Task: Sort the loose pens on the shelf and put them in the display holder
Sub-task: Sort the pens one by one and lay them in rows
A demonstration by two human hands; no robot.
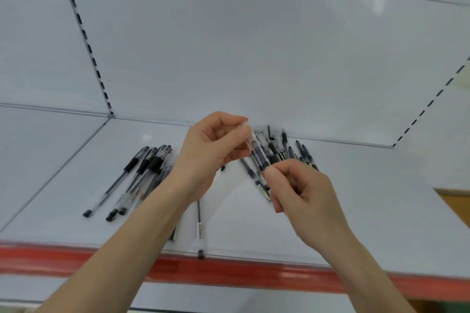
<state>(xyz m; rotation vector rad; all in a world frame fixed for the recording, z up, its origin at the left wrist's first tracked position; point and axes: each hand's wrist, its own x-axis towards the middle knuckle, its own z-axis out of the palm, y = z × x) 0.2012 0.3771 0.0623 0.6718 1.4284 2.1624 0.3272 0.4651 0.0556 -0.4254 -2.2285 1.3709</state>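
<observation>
White sheet metal makes up the shelf. In the head view the loose pens lie on it in 2 heaps: a sorted-looking row of black-grip pens on the left and a jumbled pile at the back, near the rear wall. Both hands hold 1 clear-barrelled pen in front of that pile. The left hand pinches its upper end between thumb and fingertips, and the right hand pinches its lower end with the other fingers curled. I judge this to be the sorting step, with the pen being checked before it joins a group. The display holder is not in view, so the next move calls for setting this pen with its kind; finding the holder comes after. A stray pen lies with its end at the red front strip, and another is partly hidden under the left forearm. A careless sweep could knock either off.
</observation>
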